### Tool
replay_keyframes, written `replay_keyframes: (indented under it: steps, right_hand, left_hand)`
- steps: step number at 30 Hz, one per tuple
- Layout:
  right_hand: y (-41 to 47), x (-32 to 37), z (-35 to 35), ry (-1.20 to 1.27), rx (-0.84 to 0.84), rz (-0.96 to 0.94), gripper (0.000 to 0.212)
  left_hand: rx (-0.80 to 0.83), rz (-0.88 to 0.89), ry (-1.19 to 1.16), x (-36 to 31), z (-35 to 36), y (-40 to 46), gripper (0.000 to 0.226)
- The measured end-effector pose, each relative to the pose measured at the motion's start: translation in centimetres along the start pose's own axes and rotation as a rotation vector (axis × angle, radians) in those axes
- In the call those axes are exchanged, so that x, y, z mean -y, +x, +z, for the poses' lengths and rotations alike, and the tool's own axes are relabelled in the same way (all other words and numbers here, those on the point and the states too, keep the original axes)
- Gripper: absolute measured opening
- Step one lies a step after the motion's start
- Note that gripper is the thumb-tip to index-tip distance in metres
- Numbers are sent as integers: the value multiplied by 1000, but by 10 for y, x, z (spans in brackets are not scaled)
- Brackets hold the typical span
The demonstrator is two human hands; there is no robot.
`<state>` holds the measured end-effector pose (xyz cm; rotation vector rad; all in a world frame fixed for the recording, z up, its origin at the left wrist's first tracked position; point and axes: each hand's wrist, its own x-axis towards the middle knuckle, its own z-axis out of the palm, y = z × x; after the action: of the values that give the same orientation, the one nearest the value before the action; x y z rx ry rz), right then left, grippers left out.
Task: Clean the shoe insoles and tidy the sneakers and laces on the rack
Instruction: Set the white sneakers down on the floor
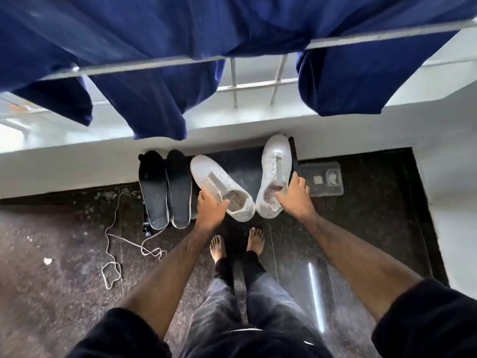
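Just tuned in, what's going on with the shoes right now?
A person stands barefoot at a low rack against the wall, one hand on each white sneaker. The left hand grips the left sneaker at its opening; the right hand grips the right sneaker by its side. Both sneakers are unlaced. Two dark insoles lean side by side to their left, and a white lace lies loose on the floor.

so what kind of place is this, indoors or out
Probably a home balcony or a drying spot by a barred window: blue laundry hangs over a metal rail, a low white ledge carries the bars, and white sneakers sit on a stone floor.
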<state>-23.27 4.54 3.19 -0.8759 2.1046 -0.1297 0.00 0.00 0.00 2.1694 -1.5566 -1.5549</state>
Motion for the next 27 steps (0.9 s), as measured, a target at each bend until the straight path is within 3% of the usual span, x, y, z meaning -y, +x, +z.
replay_keyframes:
  steps: [3, 8, 14, 19, 24, 27]
  right_hand:
    - [12, -1, 15, 80, -35, 60, 67]
    - [31, -10, 37, 130, -24, 173, 61]
    - [50, -28, 49, 115, 1, 210, 43]
    - [53, -37, 49, 141, -33, 178, 34]
    - [19, -59, 41, 212, -70, 126, 22]
    - [-27, -74, 32, 271, -100, 76, 35]
  left_hand:
    - [-15, -81, -49, 2, 9, 12, 90]
    - [36, -217, -119, 17, 24, 29, 67]
    - [59, -247, -171, 24, 32, 41, 45]
    - [89, -239, -217, 24, 27, 41, 33]
    - [176, -193, -205, 30, 5, 29, 41]
    - [199, -42, -88, 24, -7, -1, 33]
